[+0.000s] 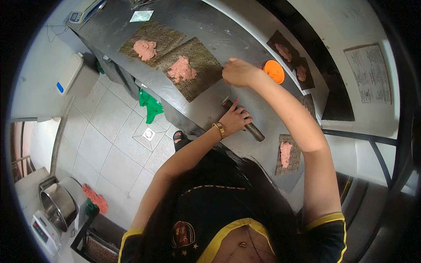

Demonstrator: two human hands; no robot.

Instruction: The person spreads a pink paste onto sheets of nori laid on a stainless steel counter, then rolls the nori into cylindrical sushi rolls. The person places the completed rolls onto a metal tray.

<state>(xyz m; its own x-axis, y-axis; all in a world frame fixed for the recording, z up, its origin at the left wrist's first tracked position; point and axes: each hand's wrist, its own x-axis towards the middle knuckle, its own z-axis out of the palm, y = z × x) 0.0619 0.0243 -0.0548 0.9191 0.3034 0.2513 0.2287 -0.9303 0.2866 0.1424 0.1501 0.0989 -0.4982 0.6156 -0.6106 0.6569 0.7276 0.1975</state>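
Though slim, straight dark roll (255,132)

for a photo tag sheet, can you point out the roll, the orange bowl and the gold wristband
Roll (255,132): head view, on its uncovered lower end
Orange bowl (274,71): head view, on its inside
Gold wristband (218,129): head view, on its face

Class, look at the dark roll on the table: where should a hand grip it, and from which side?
Probably around its middle, from above, where the left hand rests. The dark roll is long and round and lies lengthwise on the table, so fingers can curl over it. Avoid its far end, where the right hand has a metal tool.
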